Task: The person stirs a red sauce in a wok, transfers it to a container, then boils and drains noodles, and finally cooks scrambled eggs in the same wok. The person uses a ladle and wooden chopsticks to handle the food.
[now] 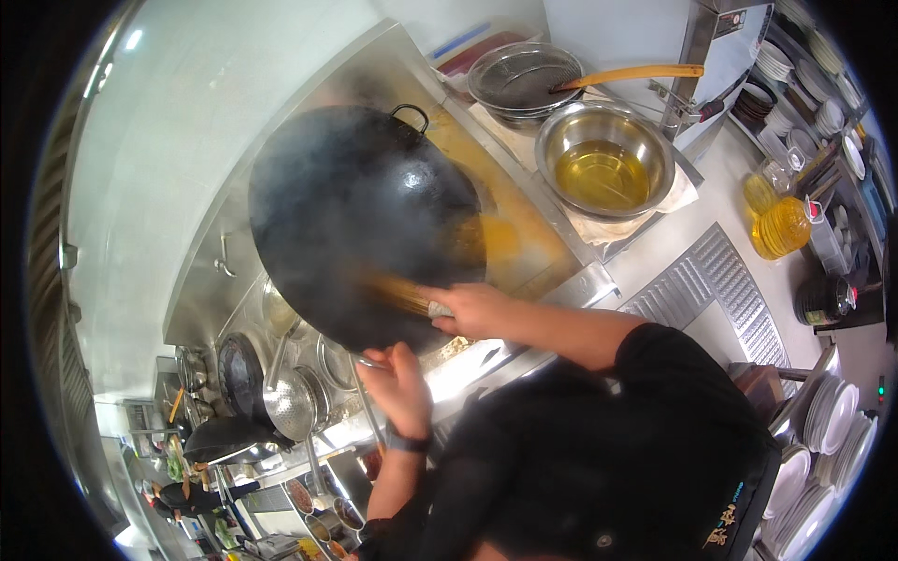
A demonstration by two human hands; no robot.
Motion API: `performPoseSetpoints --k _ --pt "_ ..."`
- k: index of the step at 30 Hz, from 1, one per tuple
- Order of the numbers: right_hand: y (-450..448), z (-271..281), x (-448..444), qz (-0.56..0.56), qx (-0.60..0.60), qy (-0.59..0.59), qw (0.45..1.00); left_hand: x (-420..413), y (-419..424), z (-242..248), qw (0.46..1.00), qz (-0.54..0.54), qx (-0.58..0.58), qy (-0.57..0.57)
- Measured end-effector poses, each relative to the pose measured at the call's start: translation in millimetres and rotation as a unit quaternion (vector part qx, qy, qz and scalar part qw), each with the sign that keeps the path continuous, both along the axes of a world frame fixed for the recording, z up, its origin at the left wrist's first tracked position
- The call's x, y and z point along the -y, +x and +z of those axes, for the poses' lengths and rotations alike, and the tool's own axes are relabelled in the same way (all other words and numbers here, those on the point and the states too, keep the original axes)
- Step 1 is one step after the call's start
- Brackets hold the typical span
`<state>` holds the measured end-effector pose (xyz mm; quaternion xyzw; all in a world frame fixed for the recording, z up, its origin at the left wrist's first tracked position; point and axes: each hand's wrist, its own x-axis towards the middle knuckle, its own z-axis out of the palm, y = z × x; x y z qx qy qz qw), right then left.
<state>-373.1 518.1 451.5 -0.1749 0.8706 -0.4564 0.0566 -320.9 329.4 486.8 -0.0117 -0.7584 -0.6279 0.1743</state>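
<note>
A large black wok (330, 217) is tilted up over the stove (491, 231), with steam drifting across it. My left hand (396, 386) grips the wok at its near rim, where a bit of metal shows between thumb and fingers. In my right hand (473, 312) is a bamboo wok brush (400, 291). Its bristle end is blurred against the wok's inside. A loop handle (412, 116) stands at the wok's far rim. Yellowish liquid (501, 238) lies on the stove top beside the wok's right edge.
Right of the stove, a steel bowl (603, 175) holds yellow oil, beside wire strainers (523, 77) with a wooden handle (638, 72). Perforated ladles (291, 407) and another wok (228, 438) are at left. Oil jugs (782, 228) stand beyond a floor grate (722, 280). Another person (186, 494) works far off.
</note>
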Motion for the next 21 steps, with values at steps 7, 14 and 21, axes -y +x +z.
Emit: performPoseSetpoints --k 7,14,21 --pt "-1 -39 6 -0.041 -0.078 -0.046 0.995 20 18 -35 0.999 -0.012 -0.025 -0.04" --pt "-28 14 -5 -0.032 0.014 -0.043 0.998 7 -13 11 0.996 0.068 0.012 0.064" --pt "15 8 -59 -0.182 0.023 -0.281 0.942 76 -56 16 0.936 0.093 0.096 0.326"
